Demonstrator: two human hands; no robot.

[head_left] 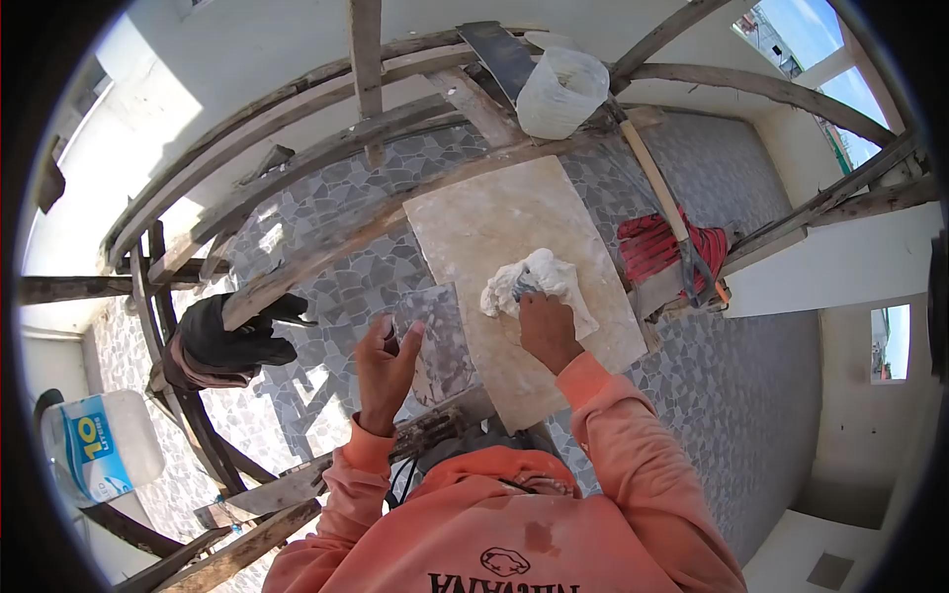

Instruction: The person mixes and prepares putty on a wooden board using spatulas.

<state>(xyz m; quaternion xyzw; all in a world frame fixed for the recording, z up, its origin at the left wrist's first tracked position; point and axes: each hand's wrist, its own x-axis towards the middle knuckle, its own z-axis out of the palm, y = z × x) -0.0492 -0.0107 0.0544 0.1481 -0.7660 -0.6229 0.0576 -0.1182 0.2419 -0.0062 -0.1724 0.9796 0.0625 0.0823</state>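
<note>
My left hand [388,368] is closed around the dark handle of a plastering trowel. Its flat rectangular blade [440,346] is smeared with white and tilts beside the board's left edge. On the pale, stained board [514,222] lies a lumpy white mound [549,272] that looks like wet plaster. My right hand [547,331] reaches to the mound's near side with its fingers curled. A small grey-blue piece shows just beyond the fingers; what it is and whether my fingers grip it, I cannot make out.
Wooden scaffold poles surround me above a stone-patterned floor. A translucent bucket [563,94] stands beyond the board. A wooden-handled tool [652,173] and red cloth [647,247] are right. Dark clothing [232,336] hangs left, near a 10-litre water bottle [99,445].
</note>
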